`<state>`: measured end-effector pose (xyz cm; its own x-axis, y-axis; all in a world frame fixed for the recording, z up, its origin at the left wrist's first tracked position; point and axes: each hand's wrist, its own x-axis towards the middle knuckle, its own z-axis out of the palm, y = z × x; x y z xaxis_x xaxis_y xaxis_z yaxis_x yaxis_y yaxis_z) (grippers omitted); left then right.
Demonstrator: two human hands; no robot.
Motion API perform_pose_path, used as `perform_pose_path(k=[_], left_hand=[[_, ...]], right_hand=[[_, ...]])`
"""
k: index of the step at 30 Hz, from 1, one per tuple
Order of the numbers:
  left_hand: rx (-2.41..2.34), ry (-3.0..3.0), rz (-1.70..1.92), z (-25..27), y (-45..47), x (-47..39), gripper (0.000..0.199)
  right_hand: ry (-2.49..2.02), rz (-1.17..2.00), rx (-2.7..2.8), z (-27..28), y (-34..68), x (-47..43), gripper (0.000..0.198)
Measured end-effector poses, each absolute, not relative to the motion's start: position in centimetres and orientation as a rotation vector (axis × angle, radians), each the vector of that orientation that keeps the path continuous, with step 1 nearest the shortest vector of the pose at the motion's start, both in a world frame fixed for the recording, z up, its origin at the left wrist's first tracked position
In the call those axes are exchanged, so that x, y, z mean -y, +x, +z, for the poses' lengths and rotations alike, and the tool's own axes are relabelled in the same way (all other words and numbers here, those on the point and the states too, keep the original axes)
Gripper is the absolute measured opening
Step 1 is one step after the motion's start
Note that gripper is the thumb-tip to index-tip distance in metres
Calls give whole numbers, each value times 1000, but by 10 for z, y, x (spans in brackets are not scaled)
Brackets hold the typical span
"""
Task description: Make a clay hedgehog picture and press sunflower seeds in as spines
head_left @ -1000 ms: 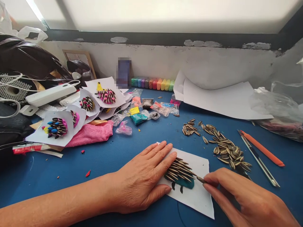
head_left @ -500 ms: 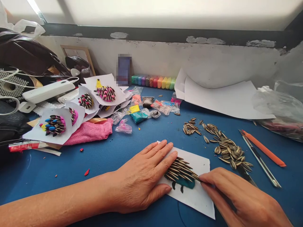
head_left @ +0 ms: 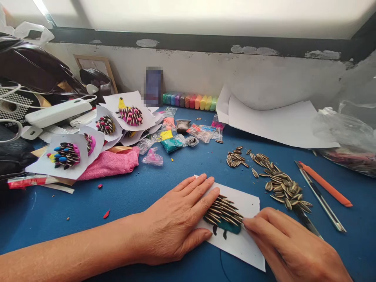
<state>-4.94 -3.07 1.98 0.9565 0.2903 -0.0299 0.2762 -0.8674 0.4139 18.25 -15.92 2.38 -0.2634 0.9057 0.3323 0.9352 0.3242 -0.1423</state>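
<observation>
My left hand (head_left: 179,219) lies flat, fingers stretched out, over the left part of a white paper sheet (head_left: 249,254). On that sheet is a teal clay shape (head_left: 233,228), covered with rows of striped sunflower seeds (head_left: 225,207) that slant to the right. Two small black leg-like pieces (head_left: 225,234) show below it. My left fingers cover the shape's left end. At its right end, my right hand (head_left: 288,239) has thumb and forefinger pinched on a sunflower seed, mostly hidden by the fingertips.
Loose sunflower seeds (head_left: 286,188) lie in a heap beyond my right hand, beside a metallic craft knife (head_left: 320,197) and an orange tool (head_left: 327,184). Finished seed-and-clay figures (head_left: 68,156) on paper sit at left, near a pink cloth (head_left: 111,164). Bagged clay (head_left: 172,144) lies mid-table.
My right hand has moved slightly left, bringing the pinched seed in against the right end of the teal clay. My left hand stays in place.
</observation>
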Motion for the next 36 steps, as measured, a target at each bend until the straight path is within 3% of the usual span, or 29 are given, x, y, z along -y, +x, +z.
perform_pose_path(k=[16, 22, 26, 36], left_hand=[[-401, 2694, 107, 16, -50, 32, 73], [-406, 2719, 56, 18, -50, 33, 71], [-409, 2711, 55, 19, -50, 33, 72], [-407, 2743, 5, 19, -50, 33, 70]], right_hand=[[-1709, -209, 2270, 28, 175, 158, 22], [-1806, -486, 2178, 41, 200, 162, 26], [-2117, -750, 1878, 46, 229, 157, 48], [-2115, -550, 1977, 21, 248, 143, 47]])
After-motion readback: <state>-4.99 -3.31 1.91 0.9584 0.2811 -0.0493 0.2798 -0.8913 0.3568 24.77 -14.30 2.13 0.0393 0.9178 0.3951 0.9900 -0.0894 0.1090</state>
